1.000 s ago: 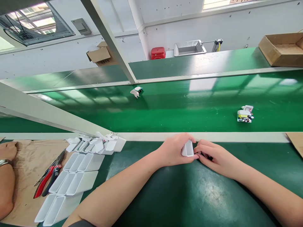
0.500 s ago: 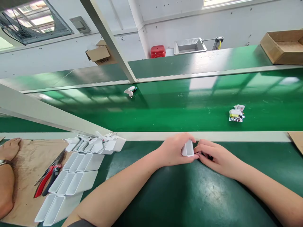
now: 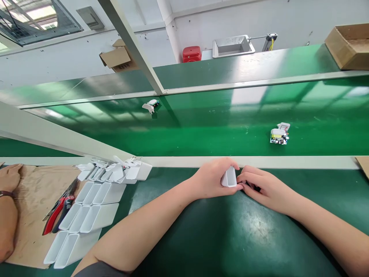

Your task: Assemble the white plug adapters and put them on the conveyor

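Note:
My left hand (image 3: 211, 179) is wrapped around a small white plastic case (image 3: 230, 177), its open end facing me. Close beside it, my right hand (image 3: 261, 186) is curled, thumb and fingers pinched together near the tip of my left thumb. Whatever those right fingers hold is too small and hidden to make out. Both hands rest just above the dark green tabletop (image 3: 230, 238). To the left, several more white cases (image 3: 106, 193) lie in rows with open ends up. Behind those rows is a heap of white plastic pieces (image 3: 115, 173).
A co-worker's hand (image 3: 10, 177) rests on cardboard (image 3: 31, 215) at far left, near red-handled pliers (image 3: 54, 215). Beyond a pale rail (image 3: 259, 162) runs a green belt (image 3: 201, 130) carrying a circuit board (image 3: 279, 135) and another small assembly (image 3: 150, 105). Cardboard boxes (image 3: 350, 48) stand behind.
On the belt, both small assemblies have shifted slightly left. The whole view has tilted a little. My hands keep nearly the same pose around the case.

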A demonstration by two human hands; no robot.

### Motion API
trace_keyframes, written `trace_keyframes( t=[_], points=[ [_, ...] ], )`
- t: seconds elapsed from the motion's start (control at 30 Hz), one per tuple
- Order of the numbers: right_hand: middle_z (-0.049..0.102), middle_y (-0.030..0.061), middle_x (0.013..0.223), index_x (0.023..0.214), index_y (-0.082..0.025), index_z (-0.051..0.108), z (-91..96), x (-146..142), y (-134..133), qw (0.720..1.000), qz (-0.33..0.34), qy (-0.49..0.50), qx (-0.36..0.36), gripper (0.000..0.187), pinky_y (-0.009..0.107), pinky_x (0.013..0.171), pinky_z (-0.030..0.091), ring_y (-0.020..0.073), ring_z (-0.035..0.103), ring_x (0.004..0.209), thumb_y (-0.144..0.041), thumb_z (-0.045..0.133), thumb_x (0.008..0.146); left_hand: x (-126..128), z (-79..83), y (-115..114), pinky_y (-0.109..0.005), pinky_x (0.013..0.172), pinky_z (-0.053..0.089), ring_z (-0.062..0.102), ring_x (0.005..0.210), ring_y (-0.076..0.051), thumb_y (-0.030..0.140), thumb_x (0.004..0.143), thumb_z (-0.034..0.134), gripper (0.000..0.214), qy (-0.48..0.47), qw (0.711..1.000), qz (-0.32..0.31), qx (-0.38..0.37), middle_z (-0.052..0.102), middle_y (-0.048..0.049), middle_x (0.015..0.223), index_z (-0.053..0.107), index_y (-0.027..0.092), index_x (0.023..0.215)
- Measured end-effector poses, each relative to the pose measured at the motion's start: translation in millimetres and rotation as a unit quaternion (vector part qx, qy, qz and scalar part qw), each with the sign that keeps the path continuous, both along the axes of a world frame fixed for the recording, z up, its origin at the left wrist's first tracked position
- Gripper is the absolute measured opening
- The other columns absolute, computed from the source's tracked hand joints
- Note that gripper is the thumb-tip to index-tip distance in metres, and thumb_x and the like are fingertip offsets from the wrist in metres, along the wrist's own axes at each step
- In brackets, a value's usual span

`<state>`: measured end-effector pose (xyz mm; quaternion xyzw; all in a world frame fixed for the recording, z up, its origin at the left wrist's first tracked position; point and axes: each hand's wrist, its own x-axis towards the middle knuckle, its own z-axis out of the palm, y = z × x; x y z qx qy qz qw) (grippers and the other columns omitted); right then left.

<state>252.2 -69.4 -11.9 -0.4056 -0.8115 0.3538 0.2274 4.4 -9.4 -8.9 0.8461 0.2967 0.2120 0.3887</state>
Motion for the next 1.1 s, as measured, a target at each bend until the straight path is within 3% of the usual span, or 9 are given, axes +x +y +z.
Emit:
trace_keyframes(
  t=[0.83,1.1],
  points=[
    [0.066,0.0057,0.100,0.110,-0.027,0.068,-3.3,1.9,-0.7,0.999,0.008,-0.015,-0.032,0.019,0.033,0.070,0.051,0.0198,0.065,0.082,-0.028,0.049,0.113,-2.5,-1.0,2.3,-0.034,0.087,0.056,0.074,0.101,-0.023,0.054,0.089,0.083,0.048,-0.028,1.000,-0.002,0.003,0.078,-0.0046,0.111,0.060,0.025,0.120],
    [0.067,0.0051,0.098,0.108,-0.026,0.068,-4.8,1.5,-2.4,1.000,0.000,0.000,-0.010,0.020,0.032,0.069,0.051,0.0186,0.064,0.080,-0.027,0.049,0.113,-4.3,2.7,3.7,-0.030,0.074,0.051,0.066,0.084,-0.018,0.063,0.089,0.081,0.053,0.005,1.000,0.008,-0.020,0.073,-0.0024,0.101,0.063,0.025,0.121]
  ],
)
